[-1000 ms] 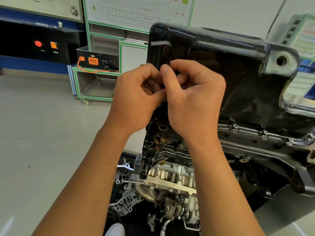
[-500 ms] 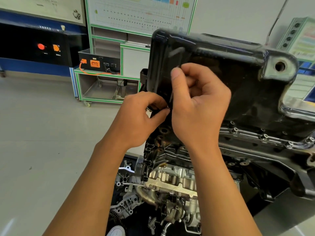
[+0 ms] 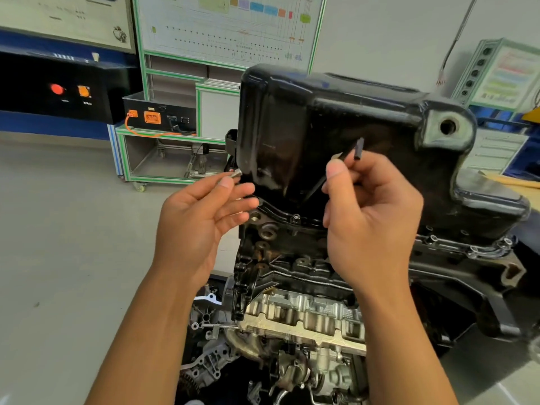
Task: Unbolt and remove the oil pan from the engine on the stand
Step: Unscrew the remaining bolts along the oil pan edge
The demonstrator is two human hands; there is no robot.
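Note:
The glossy black oil pan sits on top of the upturned engine, its flange still carrying bolts such as one near the front corner. My left hand is beside the pan's left corner and pinches a small silver bolt between thumb and fingertips. In front of the pan's side, my right hand grips a thin black L-shaped key, whose short end sticks up above the fingers.
Silver engine parts and a toothed wheel lie below the pan. A green-framed trolley with a black box stands behind on the grey floor. A panel with sockets is at the right, above blue drawers.
My hands, held together at the pan's front corner before, have come apart. The left one moved left with the bolt free of its hole; the right one lifted the key away.

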